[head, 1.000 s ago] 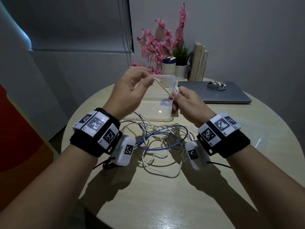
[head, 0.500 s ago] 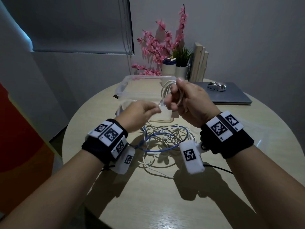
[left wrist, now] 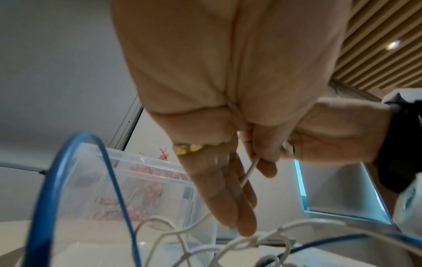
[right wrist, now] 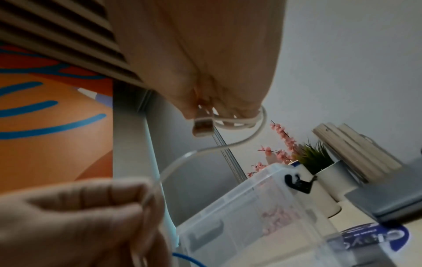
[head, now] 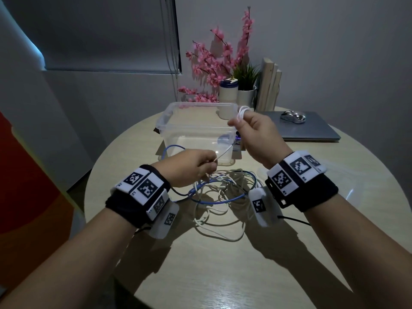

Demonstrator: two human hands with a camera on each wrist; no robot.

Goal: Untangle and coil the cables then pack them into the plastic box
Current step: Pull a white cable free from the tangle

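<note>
White cable (head: 242, 112) is wound in small loops round the raised fingers of the right hand (head: 256, 134), held above the near right corner of the clear plastic box (head: 169, 117). From the head view, a taut strand of it slants down to the left hand (head: 189, 168), whose thumb and forefinger pinch it just in front of the box. Beneath both hands a tangle of white and blue cables (head: 223, 192) sprawls on the round pale wooden table (head: 223, 275). Behind the box stand pink blossom sprigs (head: 214, 63), a white jar with a dark lid (head: 228, 91), a small green plant (head: 246, 78) in a white pot, and upright pale boards (head: 268, 85). A grey laptop (head: 312, 128) lies closed to the right, a silver mouse (head: 292, 116) on top of it.

Left wrist view: the left hand (left wrist: 223, 144) pinches the strand between thumb and forefinger while the other fingers hang straight down; a gold ring (left wrist: 187, 148) sits on one. A blue cable loop (left wrist: 75, 180) arches in front of the box (left wrist: 160, 180), partly masking it, and white strands cross the bottom edge.

Right wrist view: the right hand (right wrist: 205, 63) has coils round its curled fingers, a connector plug (right wrist: 202, 126) dangling from them. One strand curves down to the blurred left hand (right wrist: 80, 220), which blocks the lower left. The box (right wrist: 251, 207) sits beyond.
</note>
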